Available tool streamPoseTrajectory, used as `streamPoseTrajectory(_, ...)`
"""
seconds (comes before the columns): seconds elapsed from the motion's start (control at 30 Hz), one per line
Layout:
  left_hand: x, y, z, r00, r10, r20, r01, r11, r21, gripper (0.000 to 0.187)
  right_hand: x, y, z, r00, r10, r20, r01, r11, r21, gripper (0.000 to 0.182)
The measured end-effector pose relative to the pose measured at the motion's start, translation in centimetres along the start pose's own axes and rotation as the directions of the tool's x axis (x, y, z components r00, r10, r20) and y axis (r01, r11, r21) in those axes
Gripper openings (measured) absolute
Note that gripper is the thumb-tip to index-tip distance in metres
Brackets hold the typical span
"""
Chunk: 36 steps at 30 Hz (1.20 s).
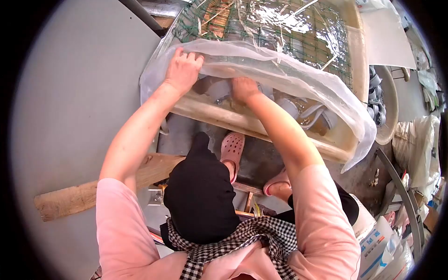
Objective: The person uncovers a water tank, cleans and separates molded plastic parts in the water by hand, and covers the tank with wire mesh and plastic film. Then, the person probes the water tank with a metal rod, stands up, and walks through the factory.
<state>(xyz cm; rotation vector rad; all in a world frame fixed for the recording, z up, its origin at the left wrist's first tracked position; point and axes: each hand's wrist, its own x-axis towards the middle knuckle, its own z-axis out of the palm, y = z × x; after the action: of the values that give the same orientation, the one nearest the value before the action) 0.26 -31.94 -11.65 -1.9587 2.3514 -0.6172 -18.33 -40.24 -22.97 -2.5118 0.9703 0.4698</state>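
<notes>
My left hand (185,70) is closed on a translucent plastic sheet (252,70), holding it up near its left end over the front of a tan tub (210,111). Below the sheet's edge, my right hand (243,89) reaches down into the front of the tub; its fingers are hidden. Around it, several pale grey pieces (287,107), some with strap-like parts, lie in water, partly covered by the sheet. Farther back, a green wire mesh (298,44) with straw-like strands spans the shiny water.
A round basin (388,109) with grey strapped pieces (374,100) stands right of the tub. A wooden plank (88,198) lies at left beside a grey panel (79,107). Bags (385,247) and a curved metal bar (403,191) are at lower right. Pink clogs (232,149) are below the tub.
</notes>
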Motion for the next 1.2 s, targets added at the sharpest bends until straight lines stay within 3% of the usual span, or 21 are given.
streamPoseTrajectory(0.07,0.0,-0.2,0.0,0.999,-0.03,-0.018,0.03,0.999,-0.027,0.012,0.9,0.3,1.4,0.968,-0.015,-0.249,0.04,0.995,0.093,0.047)
streamPoseTrajectory(0.2,0.1,-0.4,-0.6,0.997,-0.065,-0.039,0.062,0.995,-0.081,0.015,-0.4,-0.5,-1.1,0.969,-0.047,-0.244,0.061,0.997,0.052,0.044)
streamPoseTrajectory(0.27,0.0,-0.4,-0.6,0.996,-0.08,-0.032,0.076,0.992,-0.1,0.016,-1.4,-0.3,-4.2,0.978,-0.065,0.199,0.046,0.994,0.099,0.056)
streamPoseTrajectory(0.37,0.2,-0.3,-0.7,0.995,-0.085,-0.044,0.081,0.992,-0.101,0.019,-2.0,1.3,-4.7,0.986,-0.103,0.132,0.069,0.969,0.237,0.066)
streamPoseTrajectory(0.47,0.1,-0.1,-0.4,0.995,-0.101,0.009,0.102,0.99,-0.098,0.02,-1.9,2.2,-3.0,0.993,-0.113,0.042,0.093,0.941,0.325,0.057)
streamPoseTrajectory(0.6,0.1,0.1,0.0,0.994,-0.111,0.011,0.111,0.991,-0.08,0.022,-4.8,1.3,-5.0,0.991,-0.02,0.131,-0.028,0.935,0.353,0.062)
streamPoseTrajectory(0.67,0.3,0.2,0.0,0.993,-0.115,0.012,0.116,0.99,-0.081,0.024,-6.5,1.8,-5.5,0.989,-0.123,-0.08,0.144,0.916,0.374,0.057)
streamPoseTrajectory(0.7,0.4,0.3,0.0,0.99,-0.137,0.024,0.139,0.986,-0.09,0.021,-6.8,2.2,-6.0,0.989,-0.119,-0.083,0.141,0.918,0.37,0.057)
streamPoseTrajectory(0.77,0.4,0.5,0.1,0.987,-0.159,0.034,0.162,0.982,-0.099,0.019,-7.4,3.5,-6.9,0.997,0.029,0.065,-0.055,0.89,0.453,0.053)
streamPoseTrajectory(0.9,0.6,0.8,-0.1,0.98,-0.174,0.092,0.182,0.979,-0.088,0.016,-9.3,5.9,-8.2,0.997,-0.02,0.068,-0.017,0.864,0.503,0.05)
streamPoseTrajectory(1.0,0.8,1.1,-0.2,0.971,-0.192,0.14,0.205,0.975,-0.089,0.016,-11.5,7.2,-9.7,0.993,-0.029,0.118,-0.054,0.766,0.64,0.045)
streamPoseTrajectory(1.07,1.0,1.4,-0.2,0.962,-0.209,0.173,0.228,0.969,-0.096,0.016,-13.1,7.9,-11.2,0.965,0.002,0.262,-0.187,0.705,0.684,0.043)
streamPoseTrajectory(1.2,1.2,1.9,0.4,0.948,-0.22,0.23,0.239,0.969,-0.059,0.018,-16.3,9.2,-13.0,0.983,0.043,0.177,-0.159,0.677,0.719,0.037)
